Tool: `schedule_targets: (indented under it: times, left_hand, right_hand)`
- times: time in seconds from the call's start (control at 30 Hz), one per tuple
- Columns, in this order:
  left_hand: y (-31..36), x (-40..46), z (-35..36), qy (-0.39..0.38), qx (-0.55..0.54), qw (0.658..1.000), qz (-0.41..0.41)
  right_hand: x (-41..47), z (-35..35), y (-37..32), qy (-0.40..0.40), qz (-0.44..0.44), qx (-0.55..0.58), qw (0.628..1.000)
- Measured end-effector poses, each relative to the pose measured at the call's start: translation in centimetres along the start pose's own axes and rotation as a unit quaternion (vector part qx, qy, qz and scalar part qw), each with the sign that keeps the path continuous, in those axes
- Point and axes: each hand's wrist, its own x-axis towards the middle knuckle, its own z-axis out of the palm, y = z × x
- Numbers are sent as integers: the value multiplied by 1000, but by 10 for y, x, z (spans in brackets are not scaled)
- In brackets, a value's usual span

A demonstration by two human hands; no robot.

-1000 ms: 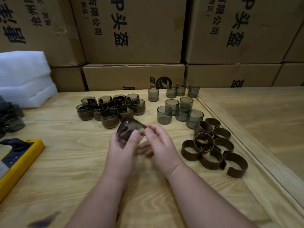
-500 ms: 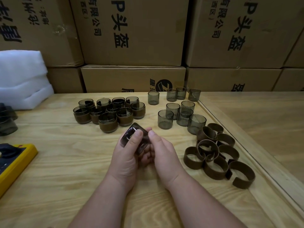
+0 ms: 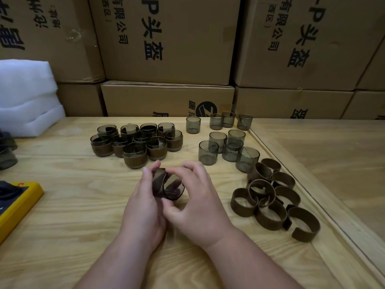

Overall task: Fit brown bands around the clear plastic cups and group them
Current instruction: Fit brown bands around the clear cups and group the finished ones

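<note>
While both hands (image 3: 145, 207) (image 3: 200, 207) grip one banded cup (image 3: 169, 187) (tipped sideways), nine bare cups (image 3: 208, 152) stand empty.

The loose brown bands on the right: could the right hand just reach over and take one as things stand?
Probably not at once. The right hand and left hand both grip the cup being banded. The loose bands lie uncovered beside it on the table, so nothing else blocks them.

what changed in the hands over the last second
The cup has been turned in the hands: its mouth now faces right, with the band on its left end. The left hand still grips it, and the right hand now curls over it. The banded cups, bare cups and loose bands stayed put.
</note>
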Motion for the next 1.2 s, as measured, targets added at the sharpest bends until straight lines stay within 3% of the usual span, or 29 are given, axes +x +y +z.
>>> schedule_targets:
  times: [0.13, 0.23, 0.33, 0.43, 0.53, 0.6, 0.77, 1.0, 1.1, 1.2]
  left_hand:
    - [3, -1, 2, -3, -18, 1000, -13]
    - [4, -4, -1, -52, -39, 997, -38]
    - [2, -4, -5, -71, -13, 997, -18]
    - [0, -5, -8, -30, 140, 987, 75]
    - [-2, -10, -10, -28, 357, 915, 184]
    - [-5, -10, -10, -58, 424, 883, 194]
    - [-12, -10, -4, -93, 519, 835, 154]
    - [-10, -12, -6, -115, 512, 839, 146]
    - [-9, -14, -8, -122, 506, 841, 148]
    - [-9, -15, -8, -125, 518, 833, 150]
  right_hand:
    - [-2, 1, 0, 18, 4, 22, 1000]
    - [-2, 0, -2, 43, 45, 73, 995]
    - [-2, -7, -7, 84, 31, 43, 995]
    - [2, -20, -9, 168, 30, -64, 983]
    - [8, -39, -6, 240, 68, -168, 954]
    - [10, -58, -1, 255, 135, -194, 938]
    - [11, -103, 14, 183, 341, -254, 887]
    - [13, -118, 18, -12, 457, -301, 837]
    - [13, -121, 23, -1, 478, -285, 831]
    - [11, -122, 29, 42, 461, -231, 856]
